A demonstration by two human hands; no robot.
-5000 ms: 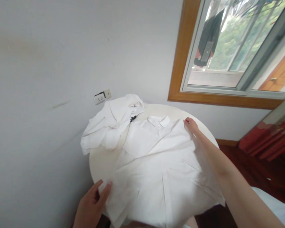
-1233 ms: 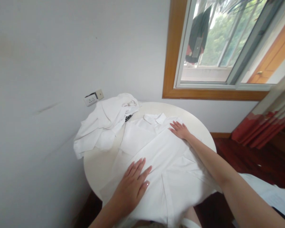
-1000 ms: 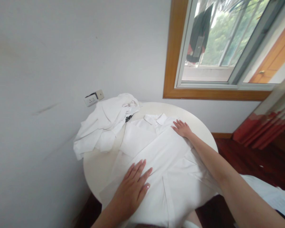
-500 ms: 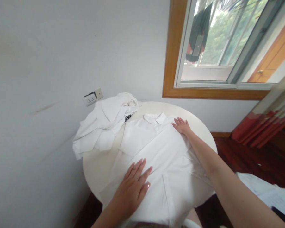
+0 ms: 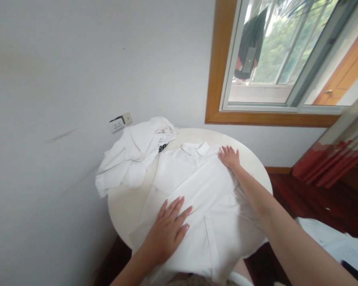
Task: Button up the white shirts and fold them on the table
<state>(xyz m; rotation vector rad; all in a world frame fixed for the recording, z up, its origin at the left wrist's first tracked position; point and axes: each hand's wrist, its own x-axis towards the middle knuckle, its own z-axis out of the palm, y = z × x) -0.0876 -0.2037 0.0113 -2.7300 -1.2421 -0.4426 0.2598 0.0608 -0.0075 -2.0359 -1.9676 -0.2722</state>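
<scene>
A white collared shirt [image 5: 196, 190] lies spread over a round table [image 5: 122, 210], its collar toward the wall and its lower part hanging over the near edge. One side of the shirt is folded across the front on a slant. My left hand [image 5: 168, 228] rests flat on the lower left of the cloth, fingers spread. Farther off, my right hand [image 5: 229, 157] presses flat near the shirt's right shoulder, with its fingers a little apart. Neither hand grips the fabric.
A crumpled heap of white clothing [image 5: 134, 151] covers the table's far left side against the wall, with a black-and-white patterned bit [image 5: 163, 147] under it. Wall sockets [image 5: 117, 124] sit behind. A wood-framed window [image 5: 211, 79] and red-and-cream curtain [image 5: 330, 159] are at right; white cloth [image 5: 330, 238] lies lower right.
Both hands stay almost in the same places on the shirt, lying flat. The view has shifted slightly, and the shirt's fold looks the same.
</scene>
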